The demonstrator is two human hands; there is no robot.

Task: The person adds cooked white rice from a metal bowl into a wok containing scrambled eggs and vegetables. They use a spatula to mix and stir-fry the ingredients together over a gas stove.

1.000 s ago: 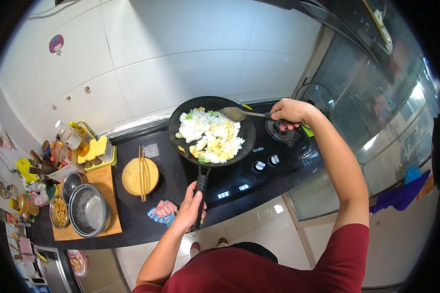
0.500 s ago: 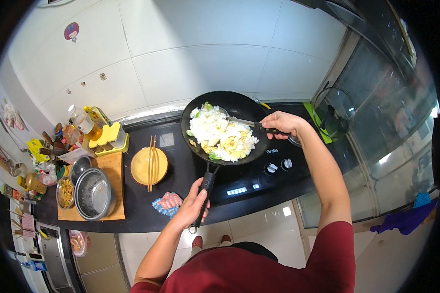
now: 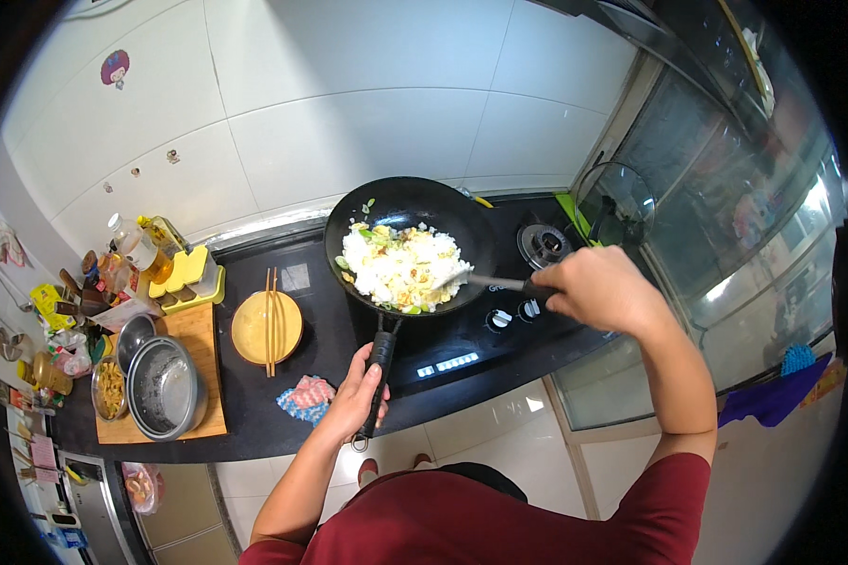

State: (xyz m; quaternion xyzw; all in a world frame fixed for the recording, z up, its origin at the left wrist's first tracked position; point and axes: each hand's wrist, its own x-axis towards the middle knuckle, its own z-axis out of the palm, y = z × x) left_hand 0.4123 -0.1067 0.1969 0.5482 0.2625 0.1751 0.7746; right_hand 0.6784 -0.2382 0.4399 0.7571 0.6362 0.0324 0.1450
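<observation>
Two hands are at work, and everything else sits to your left of them. Farthest left on the black counter (image 3: 254, 414), a cluster of bottles and jars (image 3: 113, 268) stands against the tiled wall, with a yellow rack (image 3: 187, 275) just beside them. In front of those lies a wooden cutting board (image 3: 193, 358) carrying a steel bowl (image 3: 165, 388) and a smaller dish of chopped food (image 3: 110, 388). Next comes a yellow bowl (image 3: 267, 327) with a pair of chopsticks (image 3: 271, 320) laid across its rim, and near the counter's front edge a pink and blue cloth (image 3: 306, 397). Your left hand (image 3: 358, 395) is curled tight around the black handle of the wok (image 3: 410, 221), low on the handle near its end. The wok sits over the dark stove (image 3: 471, 334), holding white rice (image 3: 400, 268) mixed with yellow egg and green bits. Your right hand (image 3: 598, 290) is closed around the dark grip of a spatula (image 3: 471, 278), whose blade is buried in the rice at the wok's right side. Beyond it, a second burner (image 3: 543, 245) sits bare, and a glass lid (image 3: 614, 202) stands upright by the window.
</observation>
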